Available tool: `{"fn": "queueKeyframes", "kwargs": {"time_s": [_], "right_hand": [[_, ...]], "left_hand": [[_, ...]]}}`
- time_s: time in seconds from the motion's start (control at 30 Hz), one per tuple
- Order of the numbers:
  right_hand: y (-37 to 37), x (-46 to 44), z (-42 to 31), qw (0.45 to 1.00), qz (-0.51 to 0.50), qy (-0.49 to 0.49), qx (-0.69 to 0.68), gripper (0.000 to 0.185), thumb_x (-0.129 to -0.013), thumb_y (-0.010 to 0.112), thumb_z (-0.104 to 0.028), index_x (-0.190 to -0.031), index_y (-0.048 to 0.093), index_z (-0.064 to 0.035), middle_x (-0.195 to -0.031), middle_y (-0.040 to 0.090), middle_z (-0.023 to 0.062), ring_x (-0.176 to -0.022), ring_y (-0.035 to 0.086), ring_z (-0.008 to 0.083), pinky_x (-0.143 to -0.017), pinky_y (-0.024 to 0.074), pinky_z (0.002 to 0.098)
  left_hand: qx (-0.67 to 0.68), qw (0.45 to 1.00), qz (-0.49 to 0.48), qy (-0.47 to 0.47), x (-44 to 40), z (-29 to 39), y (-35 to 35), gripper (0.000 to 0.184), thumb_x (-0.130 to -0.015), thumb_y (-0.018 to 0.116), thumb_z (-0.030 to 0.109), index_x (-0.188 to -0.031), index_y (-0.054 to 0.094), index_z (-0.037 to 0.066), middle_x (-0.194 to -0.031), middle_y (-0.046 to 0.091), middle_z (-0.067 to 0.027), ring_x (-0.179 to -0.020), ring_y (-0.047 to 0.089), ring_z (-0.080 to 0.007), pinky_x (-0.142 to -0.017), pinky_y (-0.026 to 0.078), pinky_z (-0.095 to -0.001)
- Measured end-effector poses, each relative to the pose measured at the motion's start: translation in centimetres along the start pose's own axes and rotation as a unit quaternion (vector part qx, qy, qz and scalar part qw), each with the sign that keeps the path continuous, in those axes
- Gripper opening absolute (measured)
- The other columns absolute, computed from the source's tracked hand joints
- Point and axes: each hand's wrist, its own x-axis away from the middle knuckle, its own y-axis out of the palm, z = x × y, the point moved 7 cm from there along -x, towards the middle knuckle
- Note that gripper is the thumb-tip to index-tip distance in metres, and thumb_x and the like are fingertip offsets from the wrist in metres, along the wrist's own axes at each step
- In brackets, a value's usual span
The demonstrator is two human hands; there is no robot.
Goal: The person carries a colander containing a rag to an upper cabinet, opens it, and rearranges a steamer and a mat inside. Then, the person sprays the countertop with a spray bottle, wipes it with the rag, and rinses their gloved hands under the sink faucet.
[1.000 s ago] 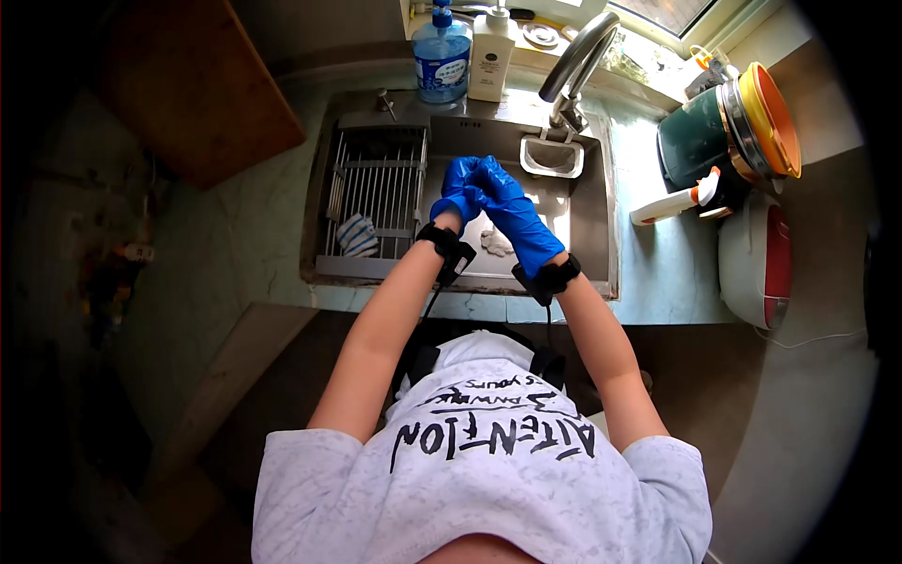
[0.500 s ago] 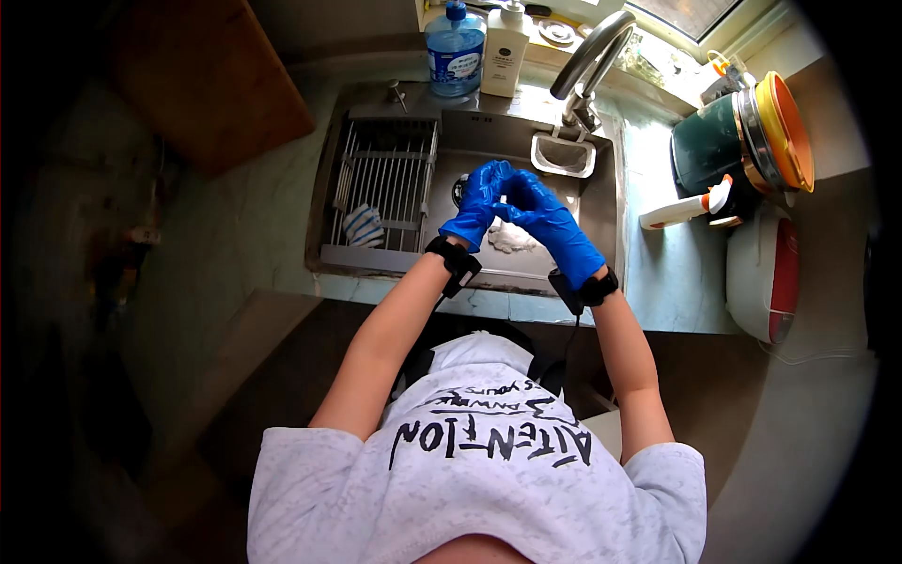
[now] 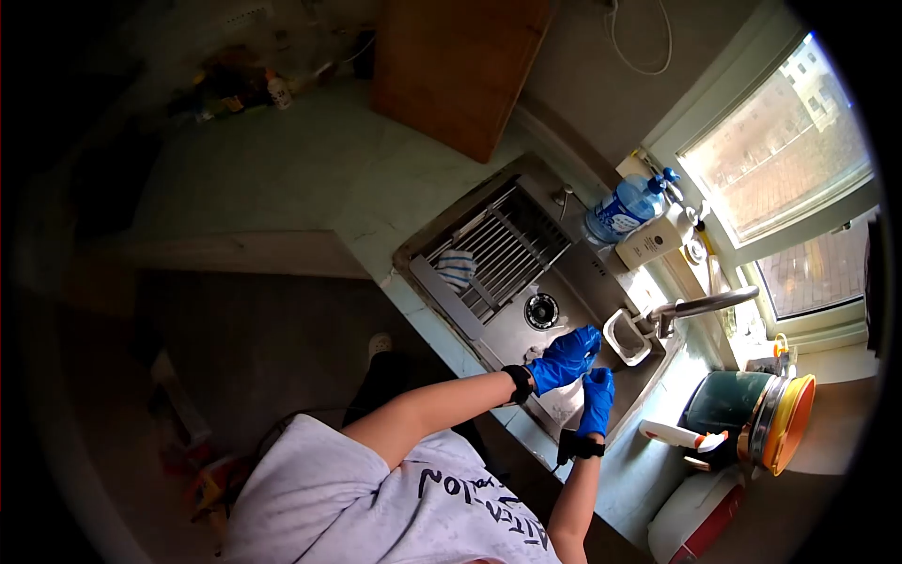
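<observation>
Both hands wear blue gloves with black wristbands. My left hand (image 3: 566,360) is over the metal sink (image 3: 601,282), its fingers closed together; whatever they hold, if anything, is hidden. Just beside it, on the right, my right hand (image 3: 598,399) is raised with its fingers bent inward and closed; nothing can be made out in them. A small gap shows between the two hands. Below and partly behind them a pale crumpled cloth (image 3: 562,399) lies on the sink floor. The round black drain (image 3: 541,311) lies up and left of my left hand.
A wire rack (image 3: 512,249) holds a striped cloth (image 3: 456,270). Behind the sink stand a blue bottle (image 3: 620,211), a white bottle (image 3: 650,242) and the faucet (image 3: 709,303). On the right are a spray bottle (image 3: 678,435), stacked buckets (image 3: 738,409) and a white-and-red container (image 3: 693,517).
The view has swung round, so the sink now appears tilted and further right. My hands, earlier touching or nearly so with curved fingers, are slightly apart, and the drain is uncovered.
</observation>
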Motion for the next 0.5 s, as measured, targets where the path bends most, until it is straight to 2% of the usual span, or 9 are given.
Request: {"fn": "queueKeyframes", "kwargs": {"time_s": [0.03, 0.07, 0.1, 0.13, 0.17, 0.27, 0.33, 0.37, 0.5], "right_hand": [[1.4, -0.5, -0.2, 0.993, -0.069, 0.080, 0.054, 0.032, -0.065, 0.068, -0.008, -0.090, 0.050, -0.0022, -0.077, 0.056, 0.0078, -0.066, 0.053, 0.0165, -0.058, 0.0439, 0.0275], [2.4, 0.0, -0.3, 0.971, -0.137, 0.163, 0.110, 0.042, -0.064, 0.069, -0.010, -0.101, 0.051, -0.0028, -0.088, 0.058, 0.0113, -0.078, 0.055, 0.0190, -0.067, 0.0451, 0.0282], [4.6, 0.6, 0.9, 0.968, -0.231, 0.038, 0.086, 0.076, -0.060, 0.073, -0.015, -0.126, 0.034, -0.0064, -0.120, 0.043, 0.0171, -0.111, 0.042, 0.0221, -0.089, 0.0350, 0.0307], [5.2, 1.6, -6.3, 0.946, -0.311, 0.046, 0.082, 0.091, -0.062, 0.072, -0.016, -0.134, 0.016, -0.0106, -0.136, 0.023, 0.0122, -0.125, 0.022, 0.0206, -0.098, 0.0229, 0.0319], [5.5, 1.2, -8.8, 0.969, -0.244, 0.042, -0.024, 0.086, -0.064, 0.071, -0.016, -0.133, 0.019, -0.0105, -0.135, 0.025, 0.0101, -0.122, 0.026, 0.0207, -0.097, 0.0245, 0.0314], [7.2, 0.1, -17.5, 0.976, -0.164, 0.067, -0.124, 0.074, -0.071, 0.065, -0.014, -0.132, 0.022, -0.0116, -0.134, 0.027, 0.0042, -0.115, 0.035, 0.0169, -0.094, 0.0286, 0.0297], [9.7, -1.2, -22.7, 0.973, -0.197, 0.059, -0.105, 0.077, -0.070, 0.066, -0.011, -0.132, 0.022, -0.0076, -0.132, 0.030, 0.0098, -0.112, 0.040, 0.0197, -0.089, 0.0347, 0.0279], [11.6, -3.5, -21.5, 0.970, -0.208, 0.001, -0.124, 0.074, -0.071, 0.065, -0.013, -0.132, 0.022, -0.0077, -0.133, 0.029, 0.0092, -0.110, 0.040, 0.0174, -0.087, 0.0349, 0.0263], [15.9, -8.1, -29.3, 0.979, -0.197, -0.047, 0.016, 0.077, -0.072, 0.065, -0.022, -0.133, 0.019, -0.0111, -0.136, 0.023, 0.0103, -0.123, 0.025, 0.0189, -0.096, 0.0274, 0.0303]], "left_hand": [[-0.016, 0.998, -0.046, -0.027, -0.4, -2.0, 0.4, 0.023, -0.070, 0.053, 0.007, -0.092, 0.048, 0.004, -0.084, 0.051, -0.0170, -0.074, 0.051, -0.0353, -0.062, 0.042, -0.0404], [-0.023, 0.958, -0.253, -0.135, 0.1, -5.8, 1.9, 0.039, -0.069, 0.053, 0.005, -0.107, 0.045, 0.004, -0.100, 0.050, -0.0199, -0.093, 0.049, -0.0360, -0.077, 0.041, -0.0385], [-0.054, 0.952, -0.269, -0.139, 1.0, -7.8, 1.2, 0.048, -0.068, 0.054, 0.005, -0.115, 0.039, 0.004, -0.112, 0.043, -0.0199, -0.105, 0.041, -0.0340, -0.087, 0.035, -0.0370], [-0.090, 0.944, -0.285, -0.139, 1.7, -9.5, 0.2, 0.058, -0.068, 0.054, 0.004, -0.123, 0.034, 0.004, -0.125, 0.035, -0.0200, -0.117, 0.033, -0.0320, -0.097, 0.028, -0.0354], [0.031, 0.971, -0.222, -0.086, 1.3, -9.2, -2.1, 0.070, -0.070, 0.055, 0.005, -0.131, 0.021, 0.005, -0.137, 0.015, -0.0154, -0.127, 0.012, -0.0259, -0.103, 0.012, -0.0331], [0.062, 0.995, -0.051, 0.052, -1.2, -1.7, -16.6, 0.060, -0.078, 0.056, 0.013, -0.128, 0.025, 0.003, -0.133, 0.022, -0.0143, -0.125, 0.019, -0.0241, -0.102, 0.017, -0.0334], [0.116, 0.992, 0.023, 0.036, -1.5, -2.7, -24.9, 0.053, -0.081, 0.054, 0.020, -0.126, 0.029, 0.004, -0.129, 0.030, -0.0140, -0.122, 0.025, -0.0234, -0.100, 0.020, -0.0337], [0.020, 0.999, 0.020, 0.035, -1.4, -2.6, -29.1, 0.049, -0.080, 0.055, 0.017, -0.123, 0.033, 0.004, -0.128, 0.031, -0.0135, -0.119, 0.029, -0.0253, -0.099, 0.022, -0.0345], [-0.022, 0.990, 0.060, -0.122, -1.0, -2.8, -42.3, 0.052, -0.082, 0.053, 0.028, -0.125, 0.032, 0.007, -0.127, 0.033, -0.0117, -0.120, 0.029, -0.0220, -0.102, 0.016, -0.0321]]}}
